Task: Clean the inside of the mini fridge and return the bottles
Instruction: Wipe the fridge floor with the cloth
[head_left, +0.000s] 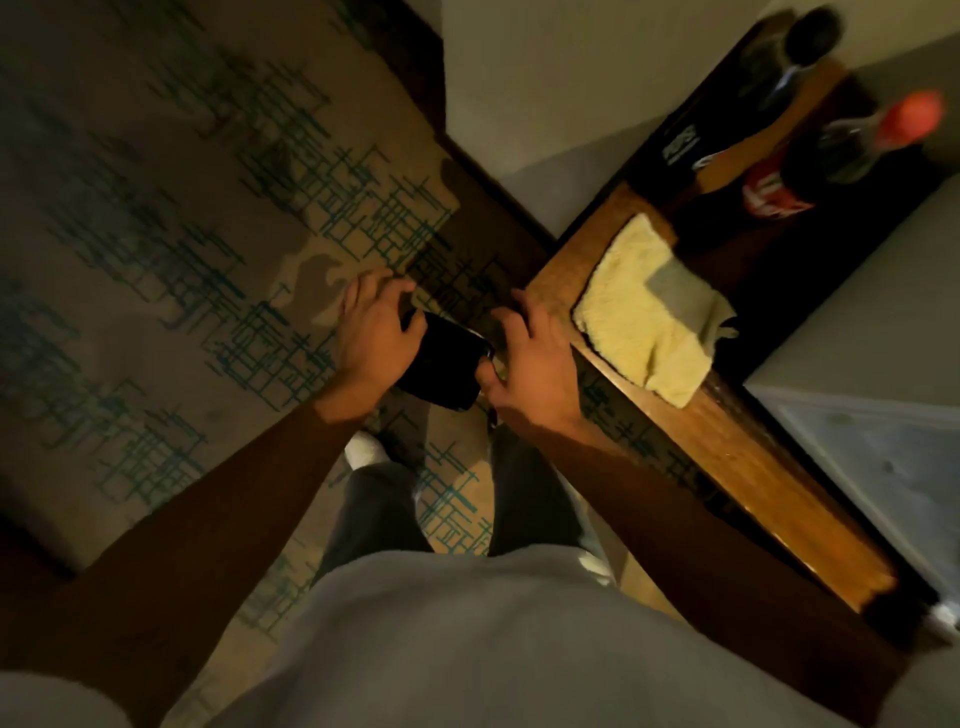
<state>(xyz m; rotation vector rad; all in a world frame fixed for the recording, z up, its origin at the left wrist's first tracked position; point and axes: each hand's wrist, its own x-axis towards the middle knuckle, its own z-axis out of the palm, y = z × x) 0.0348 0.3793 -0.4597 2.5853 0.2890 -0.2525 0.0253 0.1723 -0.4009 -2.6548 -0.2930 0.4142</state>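
Both hands hold a black phone (447, 364) over the carpet, in front of my body. My left hand (371, 327) grips its left side and my right hand (524, 358) grips its right side. A folded yellow cloth (644, 312) lies on the wooden countertop (737, 457) just right of my right hand. Two dark soda bottles stand farther back on the counter: one with a red cap and red label (841, 150), one with a black cap (748, 98). The image is blurred. The mini fridge's inside is not visible.
Patterned beige and teal carpet (182, 260) covers the floor to the left. A pale surface (872, 467) shows beyond the counter at right. My legs and a white shoe (366, 449) are below the hands. A light wall (545, 78) rises behind the counter.
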